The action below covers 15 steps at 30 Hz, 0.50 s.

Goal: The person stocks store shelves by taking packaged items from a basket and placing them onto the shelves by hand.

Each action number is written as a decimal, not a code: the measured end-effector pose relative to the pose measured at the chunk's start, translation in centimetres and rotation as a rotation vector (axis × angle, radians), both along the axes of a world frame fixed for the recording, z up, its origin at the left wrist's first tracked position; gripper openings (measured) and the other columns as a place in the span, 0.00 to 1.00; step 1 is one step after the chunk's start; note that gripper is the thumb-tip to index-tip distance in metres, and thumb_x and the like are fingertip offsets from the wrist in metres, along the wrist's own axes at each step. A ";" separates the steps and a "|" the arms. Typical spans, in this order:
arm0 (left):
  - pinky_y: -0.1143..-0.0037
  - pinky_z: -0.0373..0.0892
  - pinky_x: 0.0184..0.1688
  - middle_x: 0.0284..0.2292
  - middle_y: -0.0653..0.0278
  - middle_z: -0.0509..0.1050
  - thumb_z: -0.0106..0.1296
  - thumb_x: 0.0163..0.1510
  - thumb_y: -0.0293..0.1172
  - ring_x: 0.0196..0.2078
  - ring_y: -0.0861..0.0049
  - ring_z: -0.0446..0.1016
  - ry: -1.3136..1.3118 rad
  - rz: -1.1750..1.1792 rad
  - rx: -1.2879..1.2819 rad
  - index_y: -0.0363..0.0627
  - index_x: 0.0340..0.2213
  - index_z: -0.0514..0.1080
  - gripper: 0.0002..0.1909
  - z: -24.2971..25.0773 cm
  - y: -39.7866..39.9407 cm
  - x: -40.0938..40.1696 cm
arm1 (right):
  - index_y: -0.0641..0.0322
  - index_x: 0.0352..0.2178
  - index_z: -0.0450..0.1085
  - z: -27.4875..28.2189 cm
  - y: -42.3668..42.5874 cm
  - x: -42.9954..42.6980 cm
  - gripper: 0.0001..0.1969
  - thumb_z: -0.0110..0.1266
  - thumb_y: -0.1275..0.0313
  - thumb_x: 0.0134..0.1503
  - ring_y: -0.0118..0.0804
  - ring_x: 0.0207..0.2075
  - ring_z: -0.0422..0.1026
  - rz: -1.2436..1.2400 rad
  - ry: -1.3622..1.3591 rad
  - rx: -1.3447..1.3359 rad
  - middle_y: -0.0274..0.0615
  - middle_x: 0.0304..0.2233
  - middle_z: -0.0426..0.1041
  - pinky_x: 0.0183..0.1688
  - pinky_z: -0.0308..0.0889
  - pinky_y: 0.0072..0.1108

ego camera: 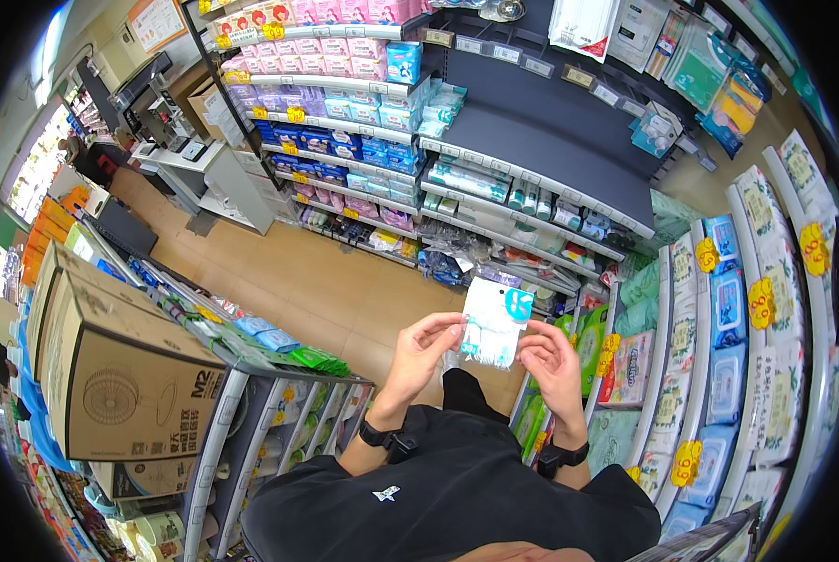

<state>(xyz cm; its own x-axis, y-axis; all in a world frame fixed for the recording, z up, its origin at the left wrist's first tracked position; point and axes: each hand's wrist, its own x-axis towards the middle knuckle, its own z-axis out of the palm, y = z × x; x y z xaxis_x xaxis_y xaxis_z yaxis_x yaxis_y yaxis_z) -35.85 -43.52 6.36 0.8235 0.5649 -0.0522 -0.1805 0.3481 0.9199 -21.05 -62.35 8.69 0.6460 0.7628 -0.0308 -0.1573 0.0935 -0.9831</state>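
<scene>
A small flat hang pack (497,324) with a white-and-blue printed front is held upright before my chest. Small white items show through its clear lower part; I cannot tell exactly what they are. My left hand (419,358) pinches the pack's left edge between thumb and fingers. At the opposite edge, my right hand (551,369) grips it with bent fingers. Black straps with small devices circle both wrists. Beyond the pack stands a dark grey shelf unit (532,133), with sparse goods on its upper levels and packed lower ones.
Pink sanitary-pad packs (342,56) fill shelves ahead left. Close on my right, shelves hold blue wet-wipe packs (728,309) and tissue packs (763,211). A cardboard fan box (131,379) tops the left shelf. Tiled floor (265,274) leads to a counter (202,158); a person (79,158) is far left.
</scene>
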 end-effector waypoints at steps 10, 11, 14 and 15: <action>0.79 0.71 0.45 0.42 0.63 0.78 0.53 0.62 0.27 0.41 0.83 0.75 0.036 0.042 0.086 0.34 0.52 0.72 0.17 2.1 6.9 10.3 | 0.70 0.55 0.61 -0.4 7.9 11.5 0.25 0.56 0.83 0.56 0.27 0.40 0.74 0.039 0.006 0.098 0.42 0.40 0.74 0.47 0.70 0.18; 0.80 0.71 0.44 0.40 0.65 0.77 0.53 0.62 0.26 0.40 0.84 0.75 0.040 0.035 0.108 0.35 0.52 0.71 0.17 2.3 7.6 11.2 | 0.70 0.55 0.61 -0.5 8.5 12.6 0.25 0.56 0.83 0.56 0.27 0.40 0.74 0.042 0.012 0.102 0.42 0.40 0.74 0.47 0.70 0.18; 0.82 0.70 0.41 0.35 0.71 0.75 0.54 0.62 0.26 0.37 0.87 0.73 -0.019 0.013 0.116 0.37 0.52 0.71 0.18 1.8 10.0 14.1 | 0.71 0.55 0.62 -0.7 10.9 15.8 0.24 0.56 0.83 0.57 0.27 0.40 0.74 0.045 0.004 0.098 0.42 0.39 0.74 0.47 0.70 0.18; 0.82 0.70 0.41 0.35 0.71 0.75 0.54 0.62 0.26 0.37 0.87 0.73 -0.015 0.020 0.116 0.37 0.52 0.71 0.18 1.4 10.6 15.0 | 0.71 0.55 0.62 -1.0 11.6 16.7 0.24 0.56 0.83 0.57 0.27 0.40 0.74 0.052 0.007 0.098 0.42 0.39 0.74 0.47 0.70 0.18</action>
<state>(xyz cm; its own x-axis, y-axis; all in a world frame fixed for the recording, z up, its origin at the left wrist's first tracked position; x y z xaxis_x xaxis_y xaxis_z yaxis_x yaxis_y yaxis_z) -20.89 -32.93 7.81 0.8122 0.5827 0.0273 -0.2007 0.2353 0.9510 -4.31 -50.78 7.74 0.6052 0.7950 0.0415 -0.1713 0.1810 -0.9685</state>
